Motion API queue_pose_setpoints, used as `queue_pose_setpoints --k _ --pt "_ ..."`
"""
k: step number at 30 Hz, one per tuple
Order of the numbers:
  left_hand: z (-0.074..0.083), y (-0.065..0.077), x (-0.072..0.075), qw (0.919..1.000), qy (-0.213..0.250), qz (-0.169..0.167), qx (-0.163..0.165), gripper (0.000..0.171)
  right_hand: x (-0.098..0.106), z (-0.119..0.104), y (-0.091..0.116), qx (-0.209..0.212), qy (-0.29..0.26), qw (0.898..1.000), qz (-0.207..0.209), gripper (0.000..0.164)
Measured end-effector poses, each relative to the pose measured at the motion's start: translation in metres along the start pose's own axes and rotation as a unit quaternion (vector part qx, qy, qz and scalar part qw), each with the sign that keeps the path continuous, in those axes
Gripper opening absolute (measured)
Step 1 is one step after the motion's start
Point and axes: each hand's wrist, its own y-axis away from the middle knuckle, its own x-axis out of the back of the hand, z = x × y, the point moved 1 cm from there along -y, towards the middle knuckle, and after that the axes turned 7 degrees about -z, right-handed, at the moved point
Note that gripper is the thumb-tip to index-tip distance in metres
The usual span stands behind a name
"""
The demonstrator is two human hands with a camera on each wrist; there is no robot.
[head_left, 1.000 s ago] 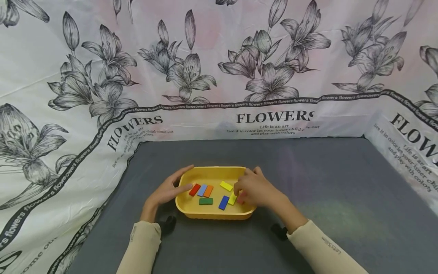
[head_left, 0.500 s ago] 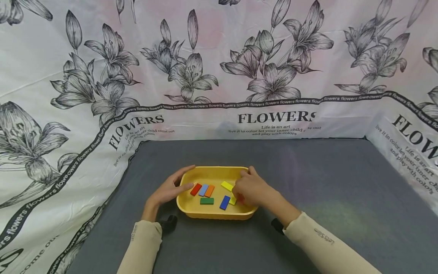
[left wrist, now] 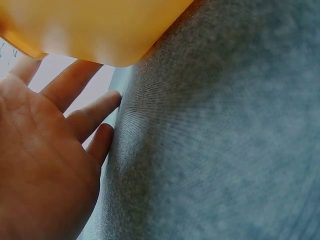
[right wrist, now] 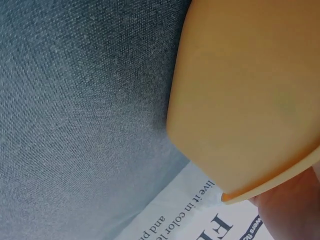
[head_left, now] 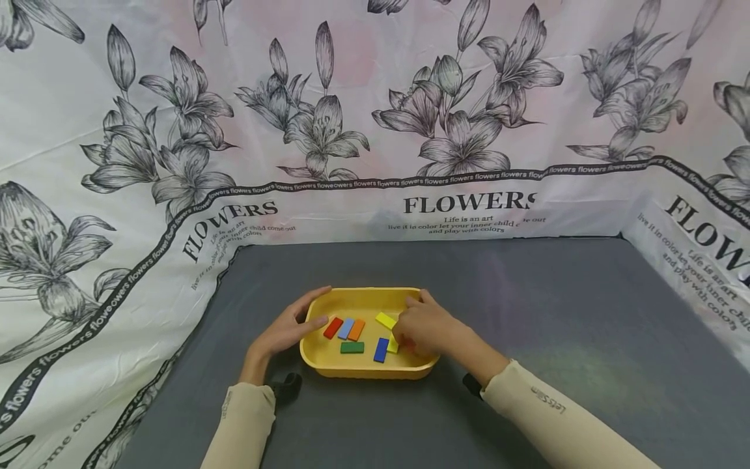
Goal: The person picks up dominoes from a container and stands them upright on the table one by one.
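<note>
We see a yellow tray sitting on the dark grey tabletop, with small coloured blocks lying flat in it. The left hand is at the tray's left side, its thumb reaching over the rim while its other fingers lie along the outside, spread apart as the left wrist view shows. Near that thumb we find a slanted row: a red block, a light blue block and an orange block. Nearer to us, just below the row, a green block lies crosswise. The right hand reaches over the right rim with its fingers bent down into the tray; their tips are hidden, so we cannot tell whether they pinch anything. Just beside them are an upper yellow block and a lower yellow block, the latter partly covered by the hand, with a dark blue block at its left. Behind the tabletop hangs a flower-printed cloth.
</note>
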Motion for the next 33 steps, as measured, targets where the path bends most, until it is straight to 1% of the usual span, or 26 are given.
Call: queue_pose_setpoints --k 2,4,7,10,12,14,16,18,21,23,24,25,26,27,29,30,33 --pt "-0.001 0.000 -0.001 1.0000 0.003 -0.003 0.002 0.063 -0.001 0.001 0.001 0.001 -0.005 1.000 0.005 0.014" --pt "-0.001 0.001 -0.001 1.0000 0.005 -0.005 0.002 0.064 -0.002 0.002 0.002 0.004 -0.017 1.000 0.018 0.013" --pt "-0.002 0.001 -0.001 0.9999 0.008 -0.007 0.003 0.064 -0.003 0.007 0.004 0.009 -0.043 0.998 0.049 0.012" --pt "-0.002 0.001 -0.001 0.9999 0.009 -0.009 0.004 0.064 -0.005 0.012 0.008 0.011 -0.092 0.992 0.089 0.007" --pt "-0.001 0.000 -0.001 0.9999 0.011 -0.009 0.006 0.064 -0.003 0.016 0.012 0.013 -0.142 0.982 0.122 0.005" --pt "-0.001 0.000 -0.001 0.9999 0.012 -0.007 0.007 0.064 -0.001 0.021 0.017 0.013 -0.199 0.967 0.156 0.008" --pt "0.000 0.000 -0.001 0.9998 0.014 -0.006 0.010 0.064 0.001 0.029 0.025 0.007 -0.259 0.946 0.195 0.013" --pt "0.000 0.000 -0.002 0.9998 0.013 -0.008 0.012 0.064 0.001 0.039 0.035 -0.003 -0.316 0.919 0.236 0.017" --pt "0.000 -0.001 -0.002 0.9998 0.012 -0.010 0.013 0.064 -0.001 0.057 0.052 -0.024 -0.395 0.871 0.291 0.021" --pt "0.000 -0.001 -0.002 0.9998 0.010 -0.013 0.009 0.064 -0.004 0.069 0.062 -0.033 -0.435 0.841 0.319 0.022" --pt "0.000 -0.001 -0.002 0.9998 0.009 -0.013 0.008 0.064 -0.006 0.074 0.066 -0.037 -0.454 0.828 0.328 0.022" --pt "0.000 -0.001 -0.002 0.9998 0.010 -0.012 0.009 0.064 -0.009 0.079 0.070 -0.038 -0.466 0.818 0.335 0.023" --pt "0.001 -0.001 -0.002 0.9998 0.010 -0.011 0.010 0.064 -0.011 0.083 0.072 -0.039 -0.477 0.811 0.337 0.023" --pt "0.001 -0.001 -0.002 0.9998 0.011 -0.010 0.011 0.064 -0.014 0.087 0.074 -0.038 -0.486 0.806 0.336 0.023" --pt "0.001 0.000 -0.001 0.9998 0.010 -0.009 0.012 0.064 -0.021 0.094 0.077 -0.040 -0.500 0.801 0.326 0.024" --pt "0.001 0.000 -0.001 0.9998 0.011 -0.007 0.013 0.064 -0.024 0.097 0.078 -0.041 -0.502 0.802 0.320 0.024" --pt "0.000 0.001 -0.001 0.9998 0.012 -0.005 0.016 0.064 -0.035 0.104 0.081 -0.053 -0.496 0.813 0.301 0.024"
